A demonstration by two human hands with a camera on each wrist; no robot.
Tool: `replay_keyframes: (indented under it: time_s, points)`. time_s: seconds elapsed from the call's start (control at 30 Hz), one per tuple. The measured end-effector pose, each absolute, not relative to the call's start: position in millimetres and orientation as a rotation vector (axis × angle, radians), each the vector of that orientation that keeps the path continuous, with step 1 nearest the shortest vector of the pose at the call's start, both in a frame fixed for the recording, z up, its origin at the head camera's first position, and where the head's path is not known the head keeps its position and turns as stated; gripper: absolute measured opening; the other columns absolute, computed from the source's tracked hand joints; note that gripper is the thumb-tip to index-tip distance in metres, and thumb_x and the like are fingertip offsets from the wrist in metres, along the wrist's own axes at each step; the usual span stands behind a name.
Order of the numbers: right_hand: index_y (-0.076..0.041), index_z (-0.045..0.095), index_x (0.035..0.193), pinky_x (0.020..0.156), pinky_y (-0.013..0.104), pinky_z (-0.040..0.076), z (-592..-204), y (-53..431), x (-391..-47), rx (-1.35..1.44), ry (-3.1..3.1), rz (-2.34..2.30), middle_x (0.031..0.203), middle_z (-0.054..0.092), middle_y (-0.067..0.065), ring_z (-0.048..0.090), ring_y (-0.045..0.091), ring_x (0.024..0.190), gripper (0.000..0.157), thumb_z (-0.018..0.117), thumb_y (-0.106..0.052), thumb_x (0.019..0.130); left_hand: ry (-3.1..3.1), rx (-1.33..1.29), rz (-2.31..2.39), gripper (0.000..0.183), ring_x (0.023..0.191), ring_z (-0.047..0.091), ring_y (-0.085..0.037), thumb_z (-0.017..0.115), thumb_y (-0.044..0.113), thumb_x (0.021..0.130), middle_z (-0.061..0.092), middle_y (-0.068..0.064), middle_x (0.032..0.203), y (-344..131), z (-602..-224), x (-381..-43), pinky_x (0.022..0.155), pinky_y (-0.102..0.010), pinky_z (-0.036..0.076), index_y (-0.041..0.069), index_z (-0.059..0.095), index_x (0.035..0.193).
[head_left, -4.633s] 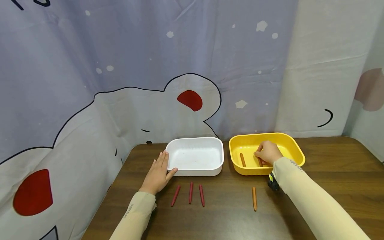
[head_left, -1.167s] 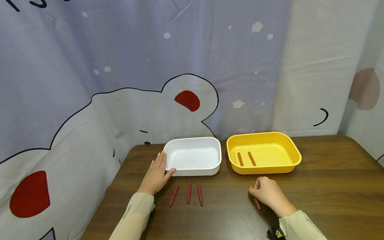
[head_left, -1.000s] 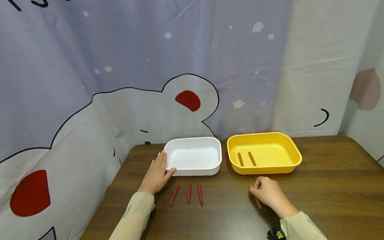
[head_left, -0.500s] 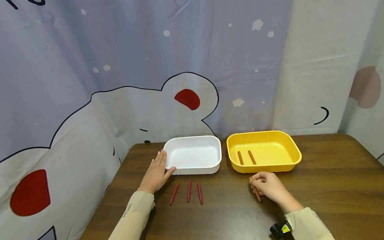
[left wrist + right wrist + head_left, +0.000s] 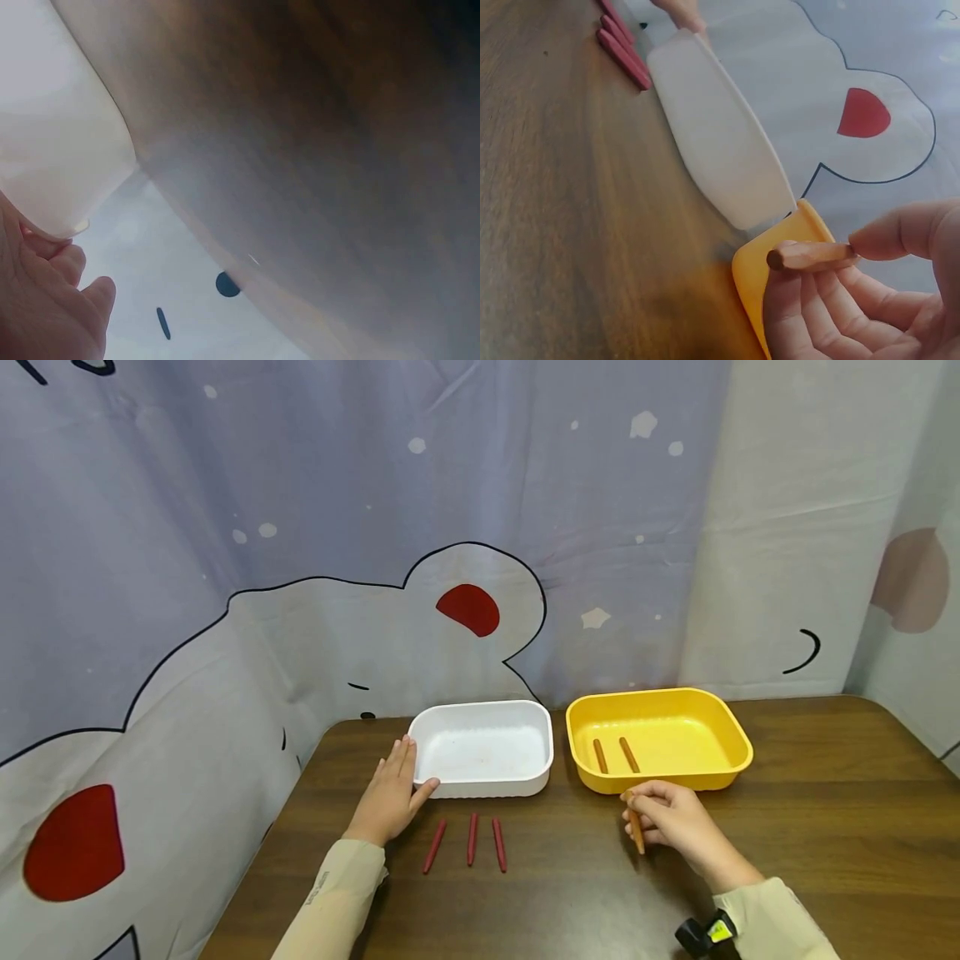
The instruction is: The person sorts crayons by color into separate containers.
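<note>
We see the right hand (image 5: 677, 822) pinching an orange crayon (image 5: 636, 831) between thumb and fingers, just outside the near wall of the yellow tray (image 5: 720, 779), the crayon's pointed end towards us. The left hand (image 5: 390, 802), farther off to the left of the yellow tray, lies with fingers extended along the end of the white tray (image 5: 483, 789), its thumb touching the near wall there. That white tray stands just beside the yellow tray, on its left. Inside the yellow tray, in its left part, we find two more orange crayons, one (image 5: 601, 756) beside the other (image 5: 629, 754), not touching. Left of the yellow tray and nearer to us than it, three red crayons lie apart in a row: the first (image 5: 434, 846) slants, the second (image 5: 472, 839) is almost straight and the third (image 5: 499, 845) tilts the other way. Under the yellow tray and everything else we have a brown wooden bench (image 5: 555, 893); behind the yellow tray hangs a printed curtain (image 5: 337, 485) in bluish grey and white.
</note>
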State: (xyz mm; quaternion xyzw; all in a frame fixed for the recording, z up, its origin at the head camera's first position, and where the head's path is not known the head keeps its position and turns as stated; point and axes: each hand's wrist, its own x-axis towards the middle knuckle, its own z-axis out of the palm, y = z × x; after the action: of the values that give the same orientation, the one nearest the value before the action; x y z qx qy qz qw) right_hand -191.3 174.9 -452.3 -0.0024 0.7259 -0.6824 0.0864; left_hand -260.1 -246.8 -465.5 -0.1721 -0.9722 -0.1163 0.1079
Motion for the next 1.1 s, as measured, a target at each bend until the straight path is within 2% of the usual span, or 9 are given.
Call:
replay_keyframes:
  time_s: [0.3,0.63,0.87,1.1]
  points:
    - [0.017,0.056,0.116,0.071,0.033,0.062,-442.1,181.4,-194.6,-0.1,2.059,-2.194,0.09,0.069,0.012,0.07,0.019,0.078,0.025,0.053,-0.005,0.104,-2.868,-0.503,-0.338,0.083,0.152,0.019,-0.041,0.054,0.045,0.104,0.02,-0.028,0.163,-246.4,-464.9,-259.5,0.12,-0.06,0.023,-0.012,0.021,0.155]
    - [-0.001,0.065,0.107,0.074,0.032,0.062,-425.1,199.1,-201.2,-0.25,1.995,-2.277,0.091,0.072,0.005,0.072,0.02,0.083,0.011,0.057,-0.007,0.104,-2.866,-0.501,-0.331,0.083,0.152,0.019,-0.041,0.054,0.045,0.104,0.021,-0.028,0.163,-245.7,-464.2,-259.2,0.119,-0.06,0.023,-0.012,0.022,0.155]
    - [-0.002,0.067,0.109,0.074,0.031,0.062,-415.4,220.0,-211.9,-0.29,2.023,-2.286,0.097,0.069,-0.002,0.07,0.017,0.084,0.014,0.054,-0.005,0.105,-2.864,-0.503,-0.33,0.083,0.152,0.019,-0.041,0.054,0.045,0.104,0.021,-0.028,0.163,-246.2,-465.5,-258.3,0.12,-0.06,0.023,-0.012,0.022,0.155]
    - [-0.009,0.07,0.105,0.073,0.03,0.062,-412.2,241.8,-224.8,-0.295,2.015,-2.289,0.1,0.07,-0.005,0.07,0.015,0.084,0.016,0.054,-0.007,0.105,-2.863,-0.506,-0.329,0.083,0.152,0.019,-0.041,0.054,0.044,0.104,0.021,-0.028,0.163,-245.1,-464.7,-257.4,0.12,-0.059,0.022,-0.012,0.022,0.155]
